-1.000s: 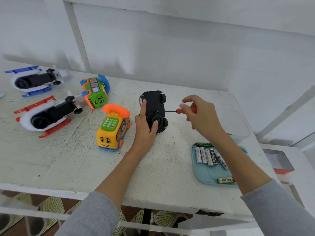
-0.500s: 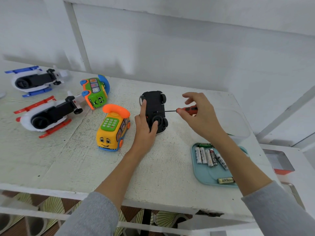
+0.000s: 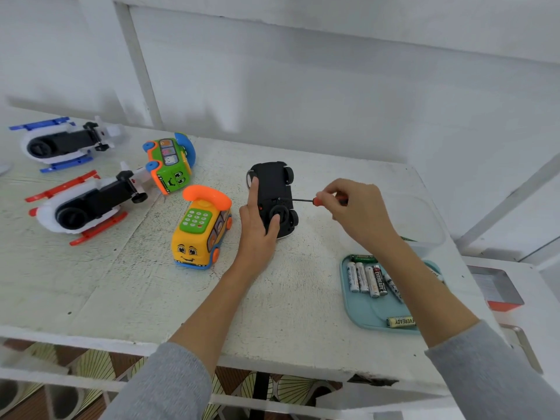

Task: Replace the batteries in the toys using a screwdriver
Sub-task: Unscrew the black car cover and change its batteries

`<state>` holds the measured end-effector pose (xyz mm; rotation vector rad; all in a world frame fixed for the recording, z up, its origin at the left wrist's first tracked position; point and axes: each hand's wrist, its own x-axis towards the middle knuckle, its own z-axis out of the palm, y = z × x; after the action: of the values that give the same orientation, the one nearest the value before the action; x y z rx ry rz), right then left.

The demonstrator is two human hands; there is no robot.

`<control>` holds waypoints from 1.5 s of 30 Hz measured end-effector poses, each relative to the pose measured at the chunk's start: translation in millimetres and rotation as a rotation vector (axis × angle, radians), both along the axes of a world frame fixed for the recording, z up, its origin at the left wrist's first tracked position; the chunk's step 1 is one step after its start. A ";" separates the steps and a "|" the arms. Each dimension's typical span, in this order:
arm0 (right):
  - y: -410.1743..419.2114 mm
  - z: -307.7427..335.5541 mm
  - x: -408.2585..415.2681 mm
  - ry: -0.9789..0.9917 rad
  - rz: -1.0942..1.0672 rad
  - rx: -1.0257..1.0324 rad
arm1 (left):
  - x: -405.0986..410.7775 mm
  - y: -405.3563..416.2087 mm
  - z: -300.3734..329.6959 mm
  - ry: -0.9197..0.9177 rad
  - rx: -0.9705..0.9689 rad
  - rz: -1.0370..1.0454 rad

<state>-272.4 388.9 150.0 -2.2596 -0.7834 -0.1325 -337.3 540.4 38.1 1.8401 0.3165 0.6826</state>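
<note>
A black toy car (image 3: 274, 189) lies upside down on the white table, wheels up. My left hand (image 3: 256, 225) presses on it, index finger along its left side and thumb on the round part of its underside. My right hand (image 3: 356, 212) grips a small screwdriver (image 3: 306, 200) with an orange handle. Its thin shaft runs left and its tip touches the car's underside near the middle. A teal tray (image 3: 362, 310) at the right holds several AA batteries (image 3: 368, 278), partly hidden by my right forearm.
A yellow phone bus toy (image 3: 200, 234) stands just left of my left hand. A green bus toy (image 3: 169, 165) and two white helicopter toys, red (image 3: 80, 207) and blue (image 3: 60, 144), lie further left. A clear plastic container (image 3: 415, 219) sits behind the tray. The wall runs along the table's far edge.
My right hand's fingers have shifted around the screwdriver handle, as in turning it. The left hand and the car have stayed in place.
</note>
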 end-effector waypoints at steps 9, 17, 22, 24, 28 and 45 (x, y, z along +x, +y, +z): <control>3.1 -0.9 -2.9 0.112 0.042 0.080 | 2.0 1.2 -2.2 -0.005 -0.005 0.013; 0.3 -0.2 -1.8 0.153 0.070 0.130 | 2.2 1.6 -3.9 -0.011 -0.008 -0.002; -0.3 -2.2 1.1 0.057 0.064 -0.028 | 3.2 2.8 -5.2 -0.015 -0.022 0.001; -2.2 -3.5 1.6 0.012 0.108 -0.168 | 3.2 2.3 -4.5 -0.008 -0.024 -0.002; -5.5 -6.9 1.8 0.057 0.094 -0.224 | 3.2 2.8 -5.3 -0.020 -0.046 -0.024; -1.3 -5.3 6.2 0.059 0.154 -0.253 | 1.6 1.1 -3.9 -0.015 -0.028 -0.029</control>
<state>-266.2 387.6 144.7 -2.4141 -0.9856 0.1119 -335.7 541.6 34.2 1.8087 0.2878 0.6682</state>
